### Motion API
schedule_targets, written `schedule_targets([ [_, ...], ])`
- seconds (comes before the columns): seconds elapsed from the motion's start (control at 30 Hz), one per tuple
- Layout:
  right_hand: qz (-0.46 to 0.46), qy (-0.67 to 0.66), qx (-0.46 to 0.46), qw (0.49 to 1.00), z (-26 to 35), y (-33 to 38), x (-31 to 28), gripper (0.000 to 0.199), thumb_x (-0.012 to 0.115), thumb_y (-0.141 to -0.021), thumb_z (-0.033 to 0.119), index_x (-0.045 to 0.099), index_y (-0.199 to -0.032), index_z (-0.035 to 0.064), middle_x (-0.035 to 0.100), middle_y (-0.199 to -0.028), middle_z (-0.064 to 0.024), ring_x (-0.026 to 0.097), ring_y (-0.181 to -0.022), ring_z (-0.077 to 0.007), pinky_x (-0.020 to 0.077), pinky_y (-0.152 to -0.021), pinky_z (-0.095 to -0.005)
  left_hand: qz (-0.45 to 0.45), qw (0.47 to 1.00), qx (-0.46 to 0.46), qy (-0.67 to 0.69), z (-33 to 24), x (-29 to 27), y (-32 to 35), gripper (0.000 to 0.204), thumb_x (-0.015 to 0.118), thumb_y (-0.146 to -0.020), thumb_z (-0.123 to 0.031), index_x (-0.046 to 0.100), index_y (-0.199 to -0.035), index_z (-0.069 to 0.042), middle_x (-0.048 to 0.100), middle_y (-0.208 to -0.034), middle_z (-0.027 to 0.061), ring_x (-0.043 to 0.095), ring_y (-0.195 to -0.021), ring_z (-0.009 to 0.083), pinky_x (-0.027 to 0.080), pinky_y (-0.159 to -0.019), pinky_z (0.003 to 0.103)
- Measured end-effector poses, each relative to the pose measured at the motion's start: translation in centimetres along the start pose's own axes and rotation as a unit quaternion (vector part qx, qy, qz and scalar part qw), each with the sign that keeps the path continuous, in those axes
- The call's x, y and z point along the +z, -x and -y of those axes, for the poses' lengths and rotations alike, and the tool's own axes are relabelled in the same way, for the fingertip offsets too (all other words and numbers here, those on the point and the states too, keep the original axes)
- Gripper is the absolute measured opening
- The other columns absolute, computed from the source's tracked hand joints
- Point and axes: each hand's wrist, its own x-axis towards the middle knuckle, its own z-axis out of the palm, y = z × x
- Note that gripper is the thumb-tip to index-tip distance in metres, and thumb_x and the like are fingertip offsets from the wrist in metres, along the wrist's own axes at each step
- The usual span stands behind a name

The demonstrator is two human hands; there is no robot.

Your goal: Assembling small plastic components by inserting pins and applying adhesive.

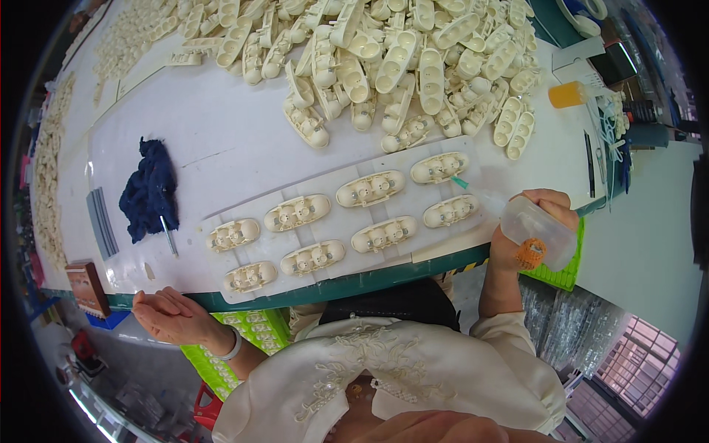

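Observation:
My right hand (502,240) is wrapped round a translucent squeeze bottle (552,225) with an orange patch (531,253) on its side. The bottle's green needle tip (460,182) points at the far right cream oval part (439,167) on a white board (314,235); whether it touches is unclear. Several such parts lie on the board in two rows, each with small metal pieces inside. My left hand (173,314) rests near the table's front edge, fingers loosely extended and holding nothing.
A large heap of cream plastic parts (399,63) covers the far side. To the left lie a dark blue cloth (150,188), grey strips (102,221) and a brown wooden block (88,289). An orange-yellow container (566,94) stands at the far right. Green trays (255,330) sit below the table edge.

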Motion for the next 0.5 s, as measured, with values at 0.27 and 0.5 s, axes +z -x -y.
schedule_targets([
  [0.27, -0.005, -0.022, 0.025, 0.999, -0.4, 0.5, -0.6, 0.024, 0.051, -0.085, 0.022, 0.045, -0.088, -0.0013, 0.051, -0.084, -0.0173, 0.052, -0.071, -0.0203, 0.047, -0.058, -0.0249, 0.028, 0.999, 0.025, -0.003, 0.3, -0.4, 0.0, 0.023, 0.044, -0.095, -0.021, 0.052, -0.09, 0.0, 0.028, -0.049, -0.0042, 0.016, -0.036, 0.0015, 0.017, -0.034, 0.015],
  [0.5, -0.02, 0.053, 0.005, 0.998, -0.7, 0.3, -1.2, 0.04, 0.044, -0.086, 0.038, 0.044, -0.089, -0.0015, 0.05, -0.083, -0.0162, 0.052, -0.073, -0.0211, 0.0467, -0.061, -0.027, 0.043, 0.998, 0.049, 0.002, 0.7, -0.3, -0.1, 0.021, 0.045, -0.094, -0.019, 0.052, -0.088, 0.0, 0.028, -0.051, -0.0039, 0.017, -0.037, 0.0018, 0.016, -0.034, 0.016],
])
